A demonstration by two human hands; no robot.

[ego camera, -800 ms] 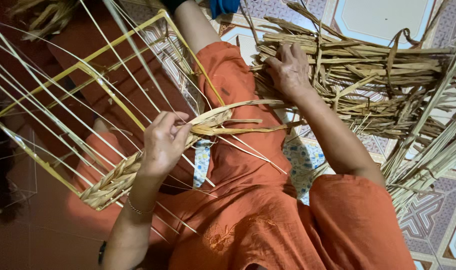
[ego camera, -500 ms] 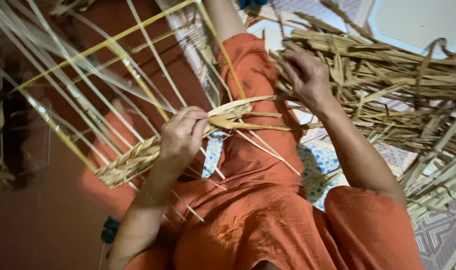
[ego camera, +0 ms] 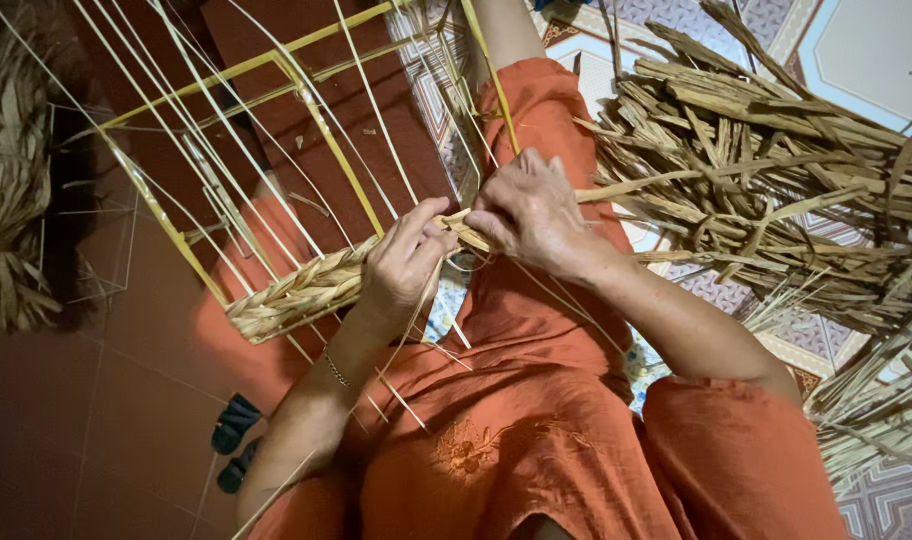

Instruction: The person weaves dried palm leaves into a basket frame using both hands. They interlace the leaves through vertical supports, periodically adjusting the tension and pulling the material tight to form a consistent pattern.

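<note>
Left hand (ego camera: pixel 401 262): wraps the woven braid (ego camera: pixel 301 290) at its working end, fingers curled tight round the plait, just above the lap of the orange garment (ego camera: pixel 536 450).
Right hand (ego camera: pixel 526 212): pinches a loose dried strand (ego camera: pixel 656 183) against the braid's tip, touching the left hand's fingertips.
Doing it well: it seems wise to keep the strand flat and taut, and to hold the last crossing pinned until the fold is snug.
Braid: pale straw, thick and tightly plaited, it lies along the lower bar of the yellow wire frame (ego camera: pixel 246 68).
Beyond: a heap of dried leaves (ego camera: pixel 776 170) on the patterned tiled floor (ego camera: pixel 866 50).
</note>
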